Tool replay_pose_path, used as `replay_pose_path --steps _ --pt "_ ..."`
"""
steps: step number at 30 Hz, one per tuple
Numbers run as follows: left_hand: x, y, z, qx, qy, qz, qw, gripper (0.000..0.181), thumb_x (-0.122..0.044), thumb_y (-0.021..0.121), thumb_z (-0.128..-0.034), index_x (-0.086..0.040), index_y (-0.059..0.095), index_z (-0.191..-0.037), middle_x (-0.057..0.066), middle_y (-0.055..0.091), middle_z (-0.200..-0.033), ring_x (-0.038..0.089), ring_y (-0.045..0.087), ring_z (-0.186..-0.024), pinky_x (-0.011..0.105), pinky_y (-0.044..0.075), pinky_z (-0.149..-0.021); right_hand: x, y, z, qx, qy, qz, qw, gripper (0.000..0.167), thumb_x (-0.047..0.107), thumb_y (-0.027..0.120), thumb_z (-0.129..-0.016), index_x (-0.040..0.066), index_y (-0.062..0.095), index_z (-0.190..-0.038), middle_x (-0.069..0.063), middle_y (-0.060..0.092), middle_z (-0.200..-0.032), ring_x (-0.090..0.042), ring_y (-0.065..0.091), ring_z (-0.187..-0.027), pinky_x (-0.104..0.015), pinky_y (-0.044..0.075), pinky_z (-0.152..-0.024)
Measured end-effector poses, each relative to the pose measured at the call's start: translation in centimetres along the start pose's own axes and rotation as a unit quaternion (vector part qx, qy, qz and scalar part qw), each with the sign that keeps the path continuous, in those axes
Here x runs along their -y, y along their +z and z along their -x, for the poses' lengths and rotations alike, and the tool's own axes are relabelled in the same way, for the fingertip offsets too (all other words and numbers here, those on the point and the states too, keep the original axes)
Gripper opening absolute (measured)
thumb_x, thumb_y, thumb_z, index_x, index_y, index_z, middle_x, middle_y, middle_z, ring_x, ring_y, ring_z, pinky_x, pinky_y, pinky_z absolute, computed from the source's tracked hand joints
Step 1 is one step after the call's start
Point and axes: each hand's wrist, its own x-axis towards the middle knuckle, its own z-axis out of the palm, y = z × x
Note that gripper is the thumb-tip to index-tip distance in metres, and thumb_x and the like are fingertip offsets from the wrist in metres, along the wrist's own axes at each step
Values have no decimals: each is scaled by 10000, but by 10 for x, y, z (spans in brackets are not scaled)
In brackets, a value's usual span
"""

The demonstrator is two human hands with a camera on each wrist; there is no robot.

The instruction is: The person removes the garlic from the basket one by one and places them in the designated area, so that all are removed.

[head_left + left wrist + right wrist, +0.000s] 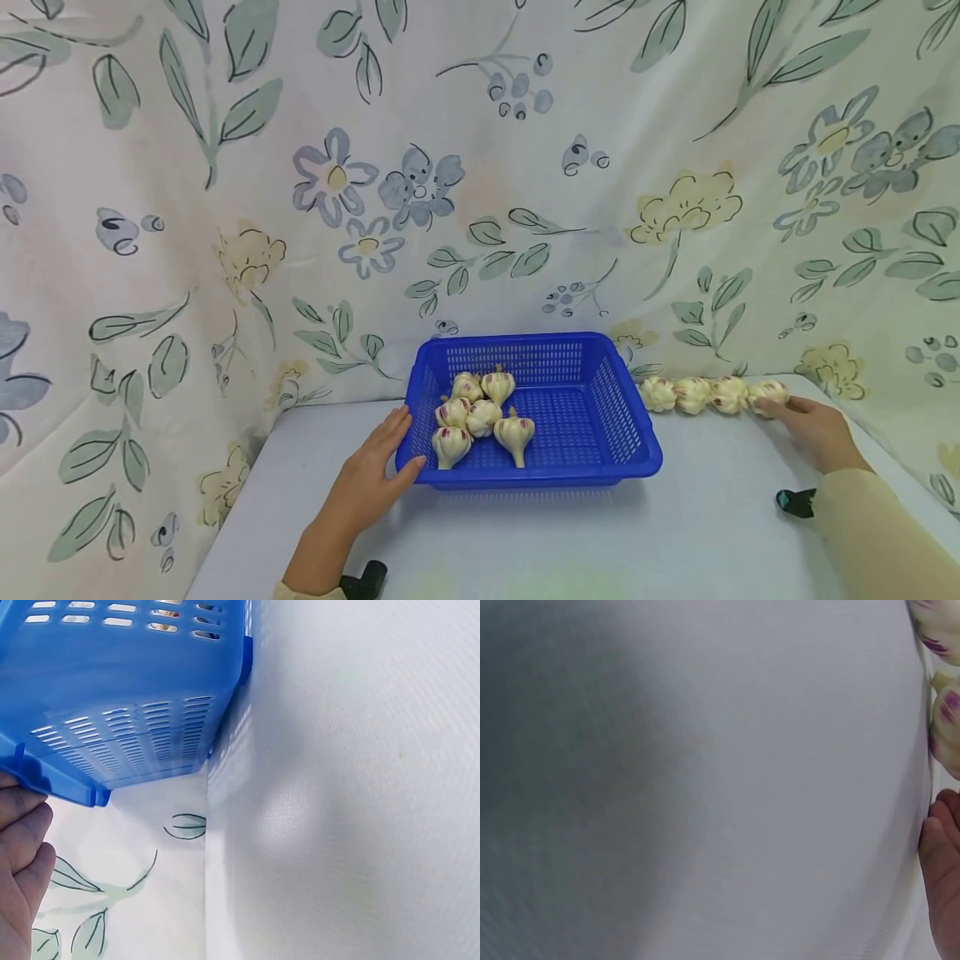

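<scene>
White table point(525, 542), blue basket point(525, 477), four garlic bulbs point(692, 396) beside it

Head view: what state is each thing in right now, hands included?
Basket: upright, partly filled.
Six bulbs: whole, inside the basket.
Four bulbs: whole, lined up beside it.
Left hand: resting on the basket's left rim.
Right hand: touching the row's end bulb; grip unclear.
Curtain: hanging, creased.
</scene>
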Motion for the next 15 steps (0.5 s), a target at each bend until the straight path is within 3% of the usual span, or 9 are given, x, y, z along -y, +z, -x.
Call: replay_pose_path --steps 9,15 --pt "-1 -1 0 0 -2 -8 10000 692 -445 630 -935 -91 427 -1494 53 372 -1577 304 351 -1451 551 359 -1124 3 0 4 130 -162 257 9995 1174 809 422 -840 -120 147 -1502 -405 141 -1522 -608 195 -1359 -708 307 -1038" --pt "-1 0 0 2 -22 3 10000 696 -451 630 -933 -97 426 -1496 48 369 -1578 316 356 -1446 557 363 -1121 6 0 6 150 -17 324 9994 1194 824 415 -828 -117 129 -1503 -407 132 -1520 -609 183 -1364 -705 302 -1048"
